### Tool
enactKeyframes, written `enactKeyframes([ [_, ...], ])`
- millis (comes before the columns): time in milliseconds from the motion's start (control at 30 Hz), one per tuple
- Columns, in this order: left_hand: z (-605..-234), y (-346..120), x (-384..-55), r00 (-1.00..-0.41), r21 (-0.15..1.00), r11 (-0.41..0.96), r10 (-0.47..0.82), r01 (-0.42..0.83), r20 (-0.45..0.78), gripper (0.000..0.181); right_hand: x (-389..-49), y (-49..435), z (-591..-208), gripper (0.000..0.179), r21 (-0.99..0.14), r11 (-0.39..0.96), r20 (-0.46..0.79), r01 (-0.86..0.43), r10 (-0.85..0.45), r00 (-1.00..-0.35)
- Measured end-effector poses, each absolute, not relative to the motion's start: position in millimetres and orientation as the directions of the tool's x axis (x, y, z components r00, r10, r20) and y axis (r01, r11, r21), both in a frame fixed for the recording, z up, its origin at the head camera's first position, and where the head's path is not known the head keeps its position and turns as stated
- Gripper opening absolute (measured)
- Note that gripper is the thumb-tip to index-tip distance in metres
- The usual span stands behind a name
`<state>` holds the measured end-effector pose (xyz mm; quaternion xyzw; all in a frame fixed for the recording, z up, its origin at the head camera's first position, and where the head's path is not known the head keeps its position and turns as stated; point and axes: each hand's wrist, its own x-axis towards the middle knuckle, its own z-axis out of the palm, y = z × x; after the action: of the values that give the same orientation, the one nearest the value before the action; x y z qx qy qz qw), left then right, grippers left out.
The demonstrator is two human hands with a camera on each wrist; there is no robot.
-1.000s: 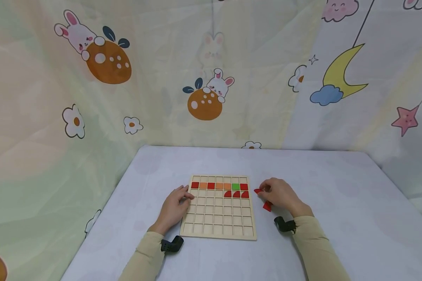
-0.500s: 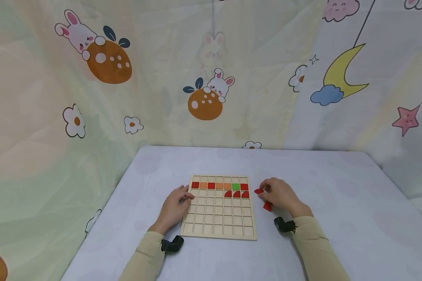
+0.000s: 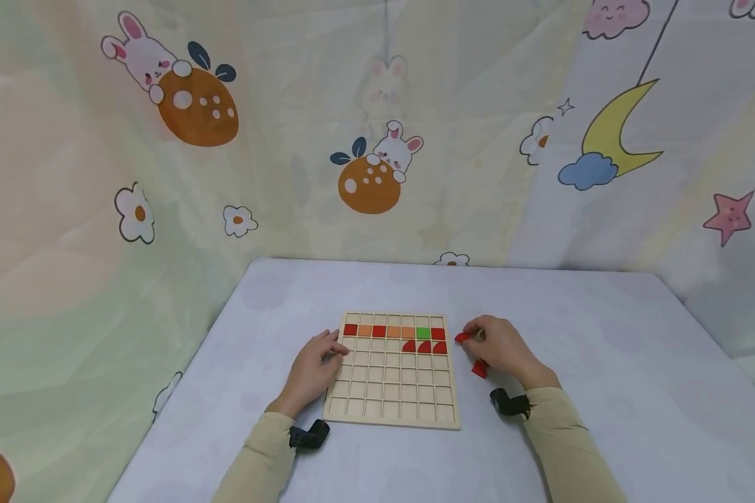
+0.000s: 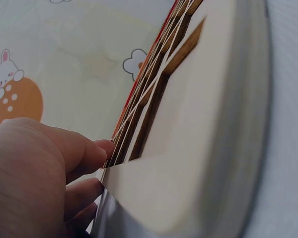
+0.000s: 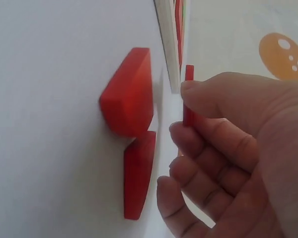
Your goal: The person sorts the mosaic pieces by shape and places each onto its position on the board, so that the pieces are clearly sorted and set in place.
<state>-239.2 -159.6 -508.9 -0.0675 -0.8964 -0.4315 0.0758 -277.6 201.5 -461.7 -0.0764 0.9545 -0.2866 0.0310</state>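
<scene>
My left hand [image 3: 311,367] rests at the left edge of a wooden grid board [image 3: 377,391]; in the left wrist view its thumb touches the frame while the other fingers lie beside it. Just off the board's right side, my right hand [image 3: 503,347] pinches a thin red tile [image 5: 189,94] between thumb and forefinger, seen edge-on in the right wrist view. Below that hand, two more red tiles lie on the table: a thick-looking one [image 5: 128,96] and a slimmer one [image 5: 139,178], close together. The held tile's full outline is partly hidden by the fingers.
One board row holds square red, orange and green tiles [image 3: 423,333]. In the row below, three red quarter-round tiles [image 3: 424,347] fill cells at the right. The white-covered table [image 3: 604,335] meets a printed cloth backdrop [image 3: 277,140] behind.
The red tile in my right hand has shifted slightly, tilting and rising a little between the fingers. My left hand stays at the board's edge. The head view has moved slightly.
</scene>
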Motion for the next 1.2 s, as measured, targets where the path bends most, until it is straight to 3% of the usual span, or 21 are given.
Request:
enactKeyframes([
  [533,-504,-159,-242,-0.983,0.769,0.616,0.049,0.169,0.177,0.013,-282,185,-460,0.023,-0.541,0.814,0.073,-0.213,-0.207,-0.976],
  [1200,-509,-160,-240,-0.98,0.758,0.627,0.046,0.179,0.193,0.014,-284,141,-460,0.017,-0.435,0.801,0.133,-0.411,-0.394,-0.909],
])
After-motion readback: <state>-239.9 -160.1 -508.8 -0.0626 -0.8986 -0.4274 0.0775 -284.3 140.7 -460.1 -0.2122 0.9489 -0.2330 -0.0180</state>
